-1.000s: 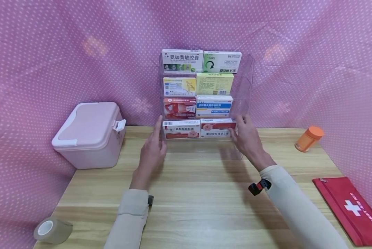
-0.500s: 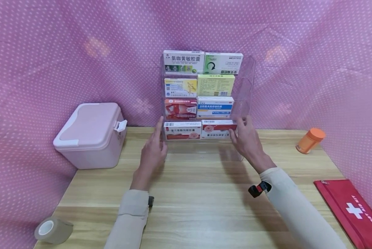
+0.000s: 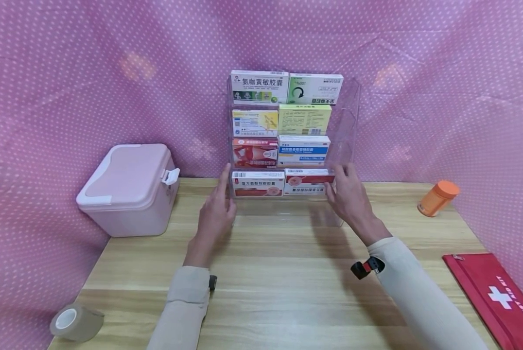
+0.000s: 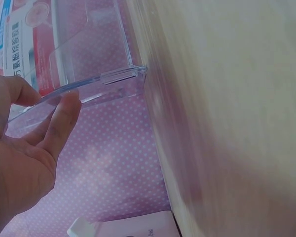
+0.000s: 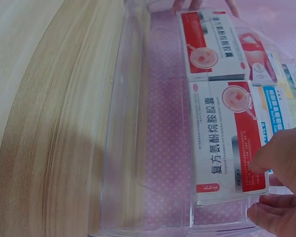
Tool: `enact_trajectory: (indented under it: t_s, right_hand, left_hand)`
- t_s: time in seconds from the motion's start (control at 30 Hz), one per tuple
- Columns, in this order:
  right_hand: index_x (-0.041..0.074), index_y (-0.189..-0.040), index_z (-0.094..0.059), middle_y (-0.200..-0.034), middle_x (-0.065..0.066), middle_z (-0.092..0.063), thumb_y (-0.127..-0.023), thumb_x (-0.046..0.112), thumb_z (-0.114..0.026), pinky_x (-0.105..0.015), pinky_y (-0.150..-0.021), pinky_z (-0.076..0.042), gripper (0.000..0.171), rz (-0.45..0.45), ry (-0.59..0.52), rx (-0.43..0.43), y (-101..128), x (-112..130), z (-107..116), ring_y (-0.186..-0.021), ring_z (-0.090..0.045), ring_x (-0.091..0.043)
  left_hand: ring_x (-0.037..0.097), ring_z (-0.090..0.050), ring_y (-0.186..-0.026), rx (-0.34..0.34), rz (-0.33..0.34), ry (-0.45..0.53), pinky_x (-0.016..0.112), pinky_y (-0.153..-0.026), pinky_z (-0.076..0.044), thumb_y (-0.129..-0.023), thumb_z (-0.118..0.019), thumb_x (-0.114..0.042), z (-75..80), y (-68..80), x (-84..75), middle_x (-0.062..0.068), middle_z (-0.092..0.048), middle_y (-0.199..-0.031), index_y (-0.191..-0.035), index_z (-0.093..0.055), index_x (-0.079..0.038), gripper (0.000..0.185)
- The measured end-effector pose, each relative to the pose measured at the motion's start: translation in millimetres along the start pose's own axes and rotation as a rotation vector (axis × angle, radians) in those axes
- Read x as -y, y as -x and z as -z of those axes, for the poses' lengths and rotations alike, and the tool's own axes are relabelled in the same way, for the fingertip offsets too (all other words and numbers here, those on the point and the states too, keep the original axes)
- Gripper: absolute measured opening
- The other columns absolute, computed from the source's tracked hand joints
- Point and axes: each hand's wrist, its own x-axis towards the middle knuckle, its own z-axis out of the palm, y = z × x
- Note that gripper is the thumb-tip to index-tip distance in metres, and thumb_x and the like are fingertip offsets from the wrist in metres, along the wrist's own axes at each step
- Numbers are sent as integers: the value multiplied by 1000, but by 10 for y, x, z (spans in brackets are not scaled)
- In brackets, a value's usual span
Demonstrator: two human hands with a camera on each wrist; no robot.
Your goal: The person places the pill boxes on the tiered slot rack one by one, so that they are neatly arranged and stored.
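A clear acrylic rack (image 3: 283, 208) stands against the back cloth with several medicine boxes in its tiers. On its lowest tier are two red-and-white boxes, a left one (image 3: 258, 183) and a right one (image 3: 306, 182). My left hand (image 3: 215, 209) touches the rack's left side with extended fingers; in the left wrist view the fingertips (image 4: 71, 101) meet the clear edge. My right hand (image 3: 351, 194) pinches the right medicine box at its outer end. In the right wrist view the thumb (image 5: 266, 160) lies on the box's front, with the other fingers partly hidden by its side.
A pink lidded box (image 3: 128, 192) stands left of the rack. A roll of tan tape (image 3: 78, 323) lies at the front left. At the right are a tilted orange bottle (image 3: 438, 198) and a red first aid pouch (image 3: 493, 291). Pink dotted cloth (image 3: 191, 97) surrounds the wooden table (image 3: 279, 282).
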Motion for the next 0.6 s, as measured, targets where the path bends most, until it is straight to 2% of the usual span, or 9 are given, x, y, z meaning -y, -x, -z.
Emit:
enact_trajectory:
  t_s: [0.17,0.3,0.4,0.53,0.6]
  right_hand:
    - [-2,-141,-54,-133,-30,-55,-100,8,-69,-63,-95,-61,45,-15,2,27,16,18,40,-113,-64,-46]
    - [1,-145,-52,-139,-30,-55,-101,7,-67,-64,-96,-61,47,-26,1,43,40,31,85,-117,-64,-47]
    - [2,-147,-51,-140,-30,-56,-101,7,-66,-64,-94,-61,48,-30,-11,35,55,35,127,-117,-64,-47]
    - [0,-145,-54,-135,-30,-58,-100,7,-67,-63,-89,-61,47,-8,-26,-34,86,18,196,-109,-65,-45]
    - [-2,-144,-56,-134,-30,-60,-100,8,-68,-62,-88,-60,46,15,-23,-76,109,-10,233,-105,-66,-45]
  left_hand:
    - [35,-66,-110,4,2,10,54,-95,-62,-103,-62,-3,11,9,-8,15,-48,-167,-172,-3,-46,101]
    - [35,-65,-111,18,10,17,54,-95,-62,-104,-61,-4,23,17,-12,14,-46,-170,-170,2,-53,104]
    - [36,-65,-122,34,16,29,55,-101,-60,-104,-61,-4,40,12,-9,12,-41,-173,-167,6,-58,106]
    - [38,-59,-140,52,15,44,59,-111,-55,-104,-61,-6,88,-6,-5,10,-37,-175,-165,7,-61,106]
    - [40,-58,-141,50,16,40,62,-111,-54,-105,-60,-10,133,-19,-6,12,-42,-171,-164,7,-62,103]
